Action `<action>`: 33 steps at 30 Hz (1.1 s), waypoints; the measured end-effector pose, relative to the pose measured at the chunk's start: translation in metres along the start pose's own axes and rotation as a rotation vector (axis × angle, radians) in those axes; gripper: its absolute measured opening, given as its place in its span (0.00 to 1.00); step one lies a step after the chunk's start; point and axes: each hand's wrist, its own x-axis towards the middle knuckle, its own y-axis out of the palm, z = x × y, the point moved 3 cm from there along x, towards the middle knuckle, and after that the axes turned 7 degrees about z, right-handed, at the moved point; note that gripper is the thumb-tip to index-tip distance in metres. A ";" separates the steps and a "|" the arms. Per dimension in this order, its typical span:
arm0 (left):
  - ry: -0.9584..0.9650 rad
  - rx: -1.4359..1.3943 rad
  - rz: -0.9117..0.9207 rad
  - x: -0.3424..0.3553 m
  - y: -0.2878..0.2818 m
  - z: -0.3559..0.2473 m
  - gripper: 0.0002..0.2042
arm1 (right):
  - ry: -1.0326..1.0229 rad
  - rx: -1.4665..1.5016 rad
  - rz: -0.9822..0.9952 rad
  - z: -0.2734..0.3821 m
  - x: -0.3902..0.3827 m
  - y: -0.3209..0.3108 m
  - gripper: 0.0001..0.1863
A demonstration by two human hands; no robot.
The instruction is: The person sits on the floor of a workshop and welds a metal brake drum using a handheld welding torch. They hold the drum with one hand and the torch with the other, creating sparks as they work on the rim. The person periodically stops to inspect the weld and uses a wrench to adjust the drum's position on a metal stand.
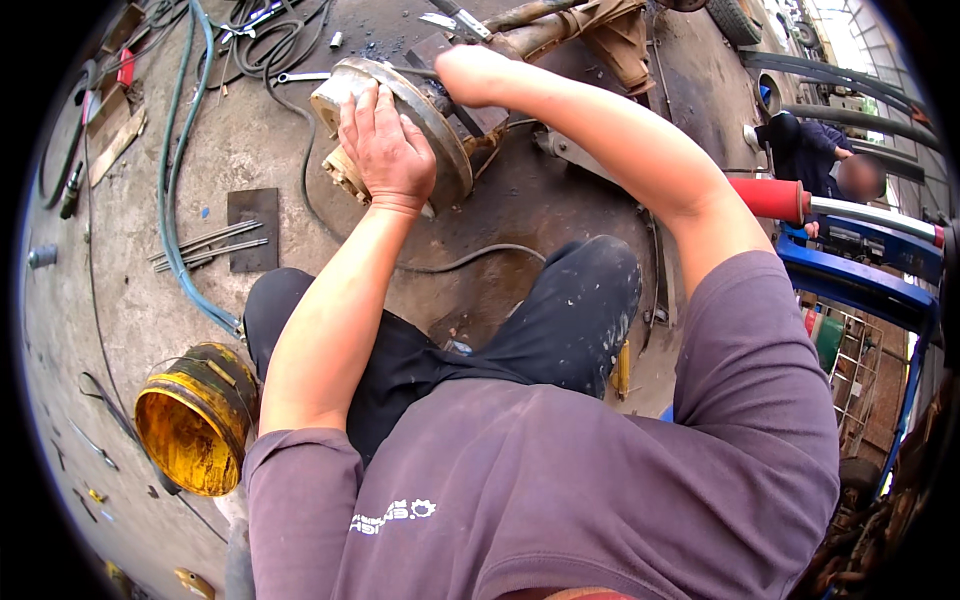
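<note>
In front of my knees a round brake drum or hub [430, 120] with a broad metal rim stands on edge, fixed at the end of a dirty axle [540, 35]. My left hand [385, 150] lies on its near left face, fingers stretched out flat toward the rim. Behind the rim, my right hand [470, 75] reaches down by the axle end and a dark metal block [482, 118]. Its fingers are hidden, so what they touch cannot be seen. A pale yellow flanged hub part [345, 175] sticks out below my left hand.
A wrench [300, 77] lies left of the drum. Blue hoses [172, 160] run down the floor past thin rods [210, 245] on a dark plate [254, 225]. A yellow-stained bucket [190, 425] lies tipped at lower left. Right are a red cylinder [768, 200], a blue frame [850, 280] and another person [815, 150].
</note>
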 end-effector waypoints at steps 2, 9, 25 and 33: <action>0.009 -0.006 -0.006 0.001 0.002 -0.002 0.22 | 0.022 -0.021 0.000 -0.018 -0.011 0.032 0.09; 0.014 -0.013 -0.010 0.001 -0.001 -0.005 0.22 | 0.074 0.227 -0.277 -0.031 -0.059 0.092 0.05; 0.026 -0.054 -0.101 0.007 0.003 0.003 0.17 | -0.009 0.086 -0.516 -0.029 -0.075 0.131 0.07; 0.010 -0.067 -0.114 0.010 0.011 0.011 0.17 | -0.076 0.141 -0.623 -0.052 -0.107 0.144 0.09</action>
